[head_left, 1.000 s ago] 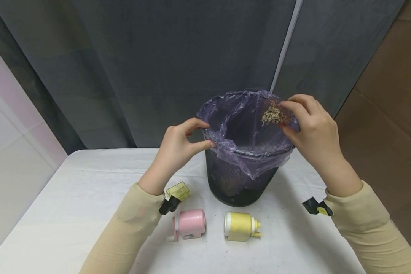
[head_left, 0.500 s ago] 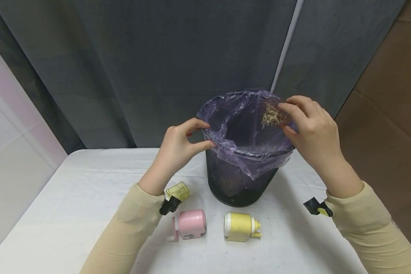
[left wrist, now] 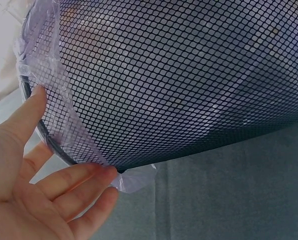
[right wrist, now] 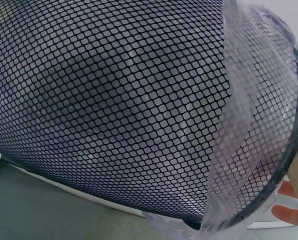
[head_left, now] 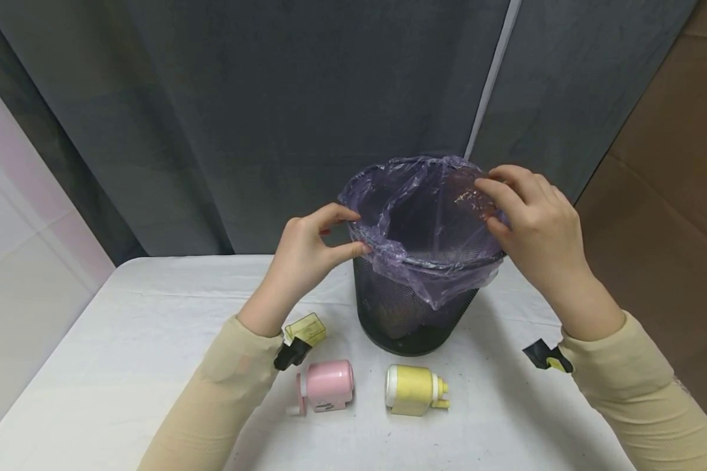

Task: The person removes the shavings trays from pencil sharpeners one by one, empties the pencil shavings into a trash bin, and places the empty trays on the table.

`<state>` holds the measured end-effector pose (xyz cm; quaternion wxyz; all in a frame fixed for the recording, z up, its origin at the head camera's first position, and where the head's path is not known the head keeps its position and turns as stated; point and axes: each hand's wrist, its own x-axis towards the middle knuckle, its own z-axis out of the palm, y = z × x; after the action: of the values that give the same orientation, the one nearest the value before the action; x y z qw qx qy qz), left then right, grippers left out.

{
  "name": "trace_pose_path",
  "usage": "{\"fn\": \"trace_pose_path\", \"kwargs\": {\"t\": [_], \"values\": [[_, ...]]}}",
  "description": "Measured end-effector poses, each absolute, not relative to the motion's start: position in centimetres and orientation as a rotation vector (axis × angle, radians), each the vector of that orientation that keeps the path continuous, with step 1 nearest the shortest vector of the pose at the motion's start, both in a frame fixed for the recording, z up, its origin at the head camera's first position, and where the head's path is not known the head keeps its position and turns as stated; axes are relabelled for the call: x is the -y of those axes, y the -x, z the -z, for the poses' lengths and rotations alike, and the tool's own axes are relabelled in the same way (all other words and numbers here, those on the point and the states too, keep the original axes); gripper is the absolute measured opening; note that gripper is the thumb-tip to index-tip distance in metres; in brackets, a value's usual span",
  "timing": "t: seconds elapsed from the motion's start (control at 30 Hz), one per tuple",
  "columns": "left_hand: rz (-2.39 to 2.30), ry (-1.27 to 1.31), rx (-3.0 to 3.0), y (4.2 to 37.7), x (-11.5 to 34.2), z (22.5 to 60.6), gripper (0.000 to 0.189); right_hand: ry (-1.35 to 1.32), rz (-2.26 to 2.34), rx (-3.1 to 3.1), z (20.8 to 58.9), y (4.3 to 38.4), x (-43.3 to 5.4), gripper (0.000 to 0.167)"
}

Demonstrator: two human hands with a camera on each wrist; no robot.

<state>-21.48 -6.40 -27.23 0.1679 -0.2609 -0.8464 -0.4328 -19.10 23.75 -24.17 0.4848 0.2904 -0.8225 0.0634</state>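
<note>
My left hand [head_left: 318, 241] holds the left rim of a black mesh wastebasket [head_left: 412, 314], lined with a purple plastic bag [head_left: 433, 281]. In the left wrist view, the thumb and fingers lie on either side of that rim. Over the right side of the opening, my right hand [head_left: 536, 216] pinches a see-through reddish sharpener drawer [head_left: 476, 199]. Only a few pale shavings show around it. In the right wrist view the wastebasket's mesh covers most of the picture, and the drawer is hard to make out.
On the white-covered table [head_left: 171, 340] lie a pink crank pencil sharpener [head_left: 330, 384] and a yellow one [head_left: 412, 390]. A see-through yellow drawer [head_left: 308, 327] is by my left wrist. A grey curtain [head_left: 330, 98] hangs behind the table.
The clump of shavings at the drawer has dropped away into the bag, leaving a few bits. My right hand has shifted very slightly; the left hand stays still.
</note>
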Motion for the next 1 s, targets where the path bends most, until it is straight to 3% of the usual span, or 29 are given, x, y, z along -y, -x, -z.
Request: {"fn": "trace_pose_path", "kwargs": {"t": [1.0], "values": [[1.203,0.734,2.424,21.43,6.42,27.29,0.04,-0.885,0.048,1.881,23.59,19.35,-23.3,0.04]]}}
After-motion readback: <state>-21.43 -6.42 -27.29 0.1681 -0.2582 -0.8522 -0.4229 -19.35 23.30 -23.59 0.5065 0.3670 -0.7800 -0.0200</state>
